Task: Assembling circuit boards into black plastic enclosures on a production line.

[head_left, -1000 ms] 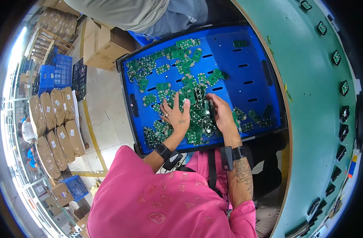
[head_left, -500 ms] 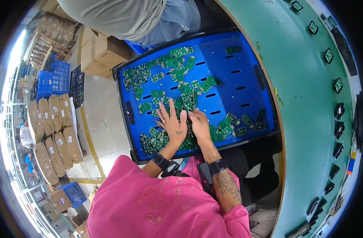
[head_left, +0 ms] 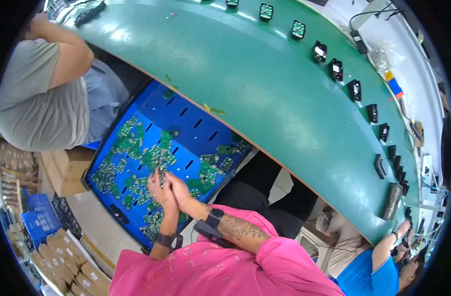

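Observation:
My left hand (head_left: 162, 191) reaches over the blue tray (head_left: 198, 123), its fingers stretched toward a heap of small green circuit boards (head_left: 156, 157). Close against it, my right hand (head_left: 180, 190) has its fingers bent inward near the left palm. What the right fingers hold, if anything, is hidden. Boards lie just beyond the fingertips and on both sides of the hands. More circuit boards (head_left: 206, 170) are scattered at the tray's right side, and a dense cluster (head_left: 105, 176) lies at its left.
A long green worktable (head_left: 245, 108) runs past the tray, with a row of black housings (head_left: 336, 70) along its far side. A co-worker in grey (head_left: 48, 103) sits at the left. Another in blue (head_left: 371, 271) is at the lower right. A cardboard box (head_left: 63, 172) stands left of the tray.
The view has swung right, so the tray now sits lower left and more of the worktable shows. My left fingers, spread before, are closer together, and my hands have come together.

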### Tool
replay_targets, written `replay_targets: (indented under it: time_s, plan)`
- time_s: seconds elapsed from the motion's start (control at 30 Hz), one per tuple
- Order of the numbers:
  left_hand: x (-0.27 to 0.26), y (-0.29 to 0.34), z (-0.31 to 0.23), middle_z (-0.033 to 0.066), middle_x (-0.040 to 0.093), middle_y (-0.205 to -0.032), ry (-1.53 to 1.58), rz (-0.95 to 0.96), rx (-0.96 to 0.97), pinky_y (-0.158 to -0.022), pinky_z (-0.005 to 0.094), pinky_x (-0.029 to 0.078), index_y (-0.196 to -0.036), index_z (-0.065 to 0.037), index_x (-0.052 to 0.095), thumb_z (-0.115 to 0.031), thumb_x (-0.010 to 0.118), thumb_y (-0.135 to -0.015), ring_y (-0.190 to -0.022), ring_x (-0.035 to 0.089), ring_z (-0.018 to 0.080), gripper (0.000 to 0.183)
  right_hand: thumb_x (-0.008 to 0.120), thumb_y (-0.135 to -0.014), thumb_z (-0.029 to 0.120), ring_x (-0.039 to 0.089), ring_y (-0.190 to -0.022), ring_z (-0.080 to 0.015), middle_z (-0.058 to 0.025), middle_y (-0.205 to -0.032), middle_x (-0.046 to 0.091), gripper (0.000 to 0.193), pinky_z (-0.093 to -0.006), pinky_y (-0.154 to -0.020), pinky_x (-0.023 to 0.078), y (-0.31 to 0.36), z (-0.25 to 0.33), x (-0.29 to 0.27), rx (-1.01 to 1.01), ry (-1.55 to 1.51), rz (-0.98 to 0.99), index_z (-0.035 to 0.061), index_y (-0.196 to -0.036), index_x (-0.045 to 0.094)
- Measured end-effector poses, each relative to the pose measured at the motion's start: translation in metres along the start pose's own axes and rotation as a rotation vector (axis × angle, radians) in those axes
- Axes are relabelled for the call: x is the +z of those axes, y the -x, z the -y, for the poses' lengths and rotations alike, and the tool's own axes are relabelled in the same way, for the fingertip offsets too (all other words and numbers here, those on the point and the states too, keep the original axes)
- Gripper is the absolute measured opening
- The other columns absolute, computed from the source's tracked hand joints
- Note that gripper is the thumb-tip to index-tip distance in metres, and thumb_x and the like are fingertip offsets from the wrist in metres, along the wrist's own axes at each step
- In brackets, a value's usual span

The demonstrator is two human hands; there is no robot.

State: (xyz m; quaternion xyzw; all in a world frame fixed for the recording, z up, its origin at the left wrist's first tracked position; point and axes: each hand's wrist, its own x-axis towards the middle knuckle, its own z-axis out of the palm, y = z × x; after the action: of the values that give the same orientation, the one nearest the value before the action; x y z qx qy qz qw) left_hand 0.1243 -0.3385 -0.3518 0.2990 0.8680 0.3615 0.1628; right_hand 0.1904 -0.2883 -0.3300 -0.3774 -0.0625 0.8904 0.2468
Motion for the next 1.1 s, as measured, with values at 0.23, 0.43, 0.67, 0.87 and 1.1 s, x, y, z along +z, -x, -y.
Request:
replay_targets:
  time_s: [0.23,0.43,0.67,0.87,1.1]
  plan:
    - [-0.007,0.009,-0.099,0.0214,0.050,-0.138,-0.002,-0.100,0.242,-0.111,0.0504,0.034,-0.137,-0.013,0.059,-0.021,0.064,-0.081,-0.131,0.045,0.0407,0.057,0.055,-0.100,0.041,0.062,-0.106,-0.0219,-0.0069,-0.115,0.063,0.041,-0.0396,-0.091,0.052,0.023,0.047,0.000,0.017,-0.200,0.250,0.0128,-0.129,0.054]
    - [-0.027,0.023,-0.205,0.0232,0.048,-0.138,-0.131,-0.180,0.560,-0.108,0.0498,0.036,-0.136,-0.011,0.061,-0.018,0.064,-0.077,-0.125,0.048,0.0407,0.060,0.049,-0.104,0.039,0.057,-0.115,-0.0192,-0.0066,-0.125,0.057,0.047,-0.0368,-0.098,0.049,0.088,0.118,0.031,-0.155,-0.317,0.289,0.0080,-0.140,0.048]
    - [0.013,0.085,-0.386,0.0165,0.051,-0.134,-0.022,-0.010,1.195,-0.107,0.0548,0.033,-0.133,-0.016,0.063,-0.027,0.064,-0.076,-0.124,0.046,0.0392,0.058,0.041,-0.106,0.042,0.052,-0.125,-0.0246,-0.0121,-0.138,0.055,0.055,-0.0398,-0.109,0.040,0.192,0.241,-0.022,-0.762,-0.657,0.621,0.0047,-0.146,0.044]
    - [0.131,0.217,-0.449,0.0130,0.052,-0.134,0.184,0.317,1.538,-0.105,0.0638,0.030,-0.130,-0.019,0.064,-0.031,0.064,-0.077,-0.126,0.045,0.0390,0.054,0.032,-0.107,0.041,0.046,-0.134,-0.0347,-0.0173,-0.149,0.046,0.055,-0.0475,-0.116,0.032,0.301,0.294,-0.162,-1.344,-0.535,0.716,0.0102,-0.153,0.036]
    - [0.211,0.276,-0.455,0.0176,0.047,-0.146,0.141,0.698,1.633,-0.109,0.0765,0.016,-0.137,-0.018,0.059,-0.045,0.055,-0.092,-0.139,0.036,0.0442,0.052,0.033,-0.108,0.041,0.042,-0.139,-0.0339,-0.0180,-0.153,0.040,0.059,-0.0466,-0.115,0.034,0.368,0.306,-0.215,-1.460,-0.595,-0.272,0.0026,-0.154,0.031]
